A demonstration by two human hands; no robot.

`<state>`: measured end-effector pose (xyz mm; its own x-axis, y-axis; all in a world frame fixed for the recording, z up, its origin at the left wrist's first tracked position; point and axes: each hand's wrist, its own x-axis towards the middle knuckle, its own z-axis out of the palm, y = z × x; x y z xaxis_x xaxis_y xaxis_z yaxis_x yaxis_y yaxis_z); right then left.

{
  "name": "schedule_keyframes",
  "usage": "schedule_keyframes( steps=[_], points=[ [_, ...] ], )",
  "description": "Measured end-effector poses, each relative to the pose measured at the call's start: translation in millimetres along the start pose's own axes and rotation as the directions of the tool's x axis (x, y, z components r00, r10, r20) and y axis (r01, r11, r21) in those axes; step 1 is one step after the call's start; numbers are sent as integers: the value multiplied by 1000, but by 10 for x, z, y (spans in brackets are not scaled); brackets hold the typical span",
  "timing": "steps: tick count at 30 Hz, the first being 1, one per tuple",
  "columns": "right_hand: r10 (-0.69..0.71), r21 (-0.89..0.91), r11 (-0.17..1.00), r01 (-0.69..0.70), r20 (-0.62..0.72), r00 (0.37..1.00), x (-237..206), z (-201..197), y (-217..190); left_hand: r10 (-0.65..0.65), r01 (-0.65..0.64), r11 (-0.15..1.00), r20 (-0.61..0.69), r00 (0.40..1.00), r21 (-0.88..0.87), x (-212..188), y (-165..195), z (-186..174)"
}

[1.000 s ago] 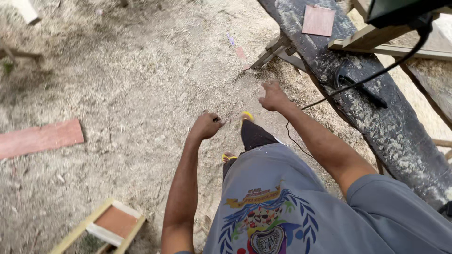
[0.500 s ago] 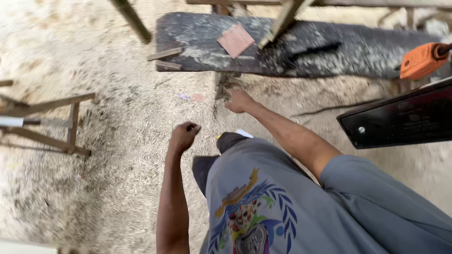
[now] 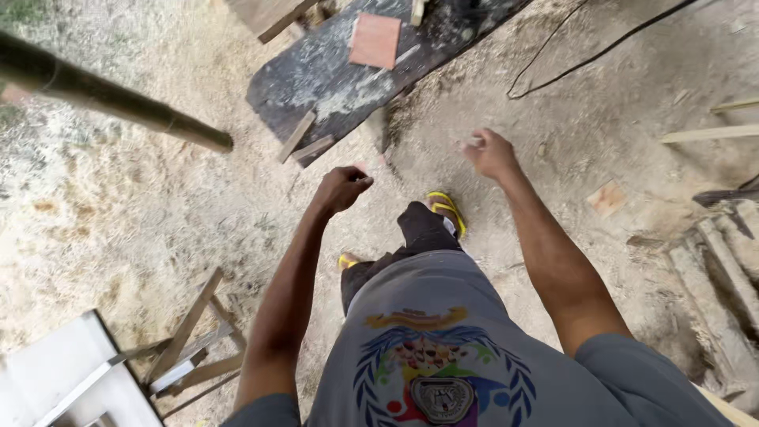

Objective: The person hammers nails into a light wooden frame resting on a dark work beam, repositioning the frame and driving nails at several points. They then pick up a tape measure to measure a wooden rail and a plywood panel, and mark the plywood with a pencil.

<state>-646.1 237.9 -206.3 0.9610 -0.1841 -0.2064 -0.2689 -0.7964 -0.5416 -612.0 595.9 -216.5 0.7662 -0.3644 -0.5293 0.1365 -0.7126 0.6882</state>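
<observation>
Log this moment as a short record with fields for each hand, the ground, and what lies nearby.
setting: sawdust-covered ground, seen from above
left hand: closed in a loose fist, nothing visible in it
right hand: curled, a small pale object at the fingertips, too blurred to tell what
feet: yellow sandal forward
ahead: dark dusty plank with a reddish square board lying on it
upper right: black cable across the ground
lower left: wooden frame
upper left: dark pole

A square tile (image 3: 375, 39) lies on the plank (image 3: 332, 75), ahead of both hands. The left hand (image 3: 341, 188) is nearer the plank's end; the right hand (image 3: 490, 154) is farther right, below the cable (image 3: 585, 59). A wooden frame (image 3: 194, 348) lies lower left.
</observation>
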Motion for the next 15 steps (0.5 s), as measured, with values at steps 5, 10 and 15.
schedule_keyframes(
  steps=[5,10,15],
  points=[
    [317,190,916,-353,196,928,-967,327,-447,25,-22,999,76,997,-40,-204,-328,-289],
    [187,146,970,-194,55,981,-1342,387,-704,69,-68,998,166,984,-13,-242,-250,-339],
    [217,21,976,-218,58,975,-1519,418,-860,171,-173,985,155,973,-2,-332,-172,-378]
  ],
)
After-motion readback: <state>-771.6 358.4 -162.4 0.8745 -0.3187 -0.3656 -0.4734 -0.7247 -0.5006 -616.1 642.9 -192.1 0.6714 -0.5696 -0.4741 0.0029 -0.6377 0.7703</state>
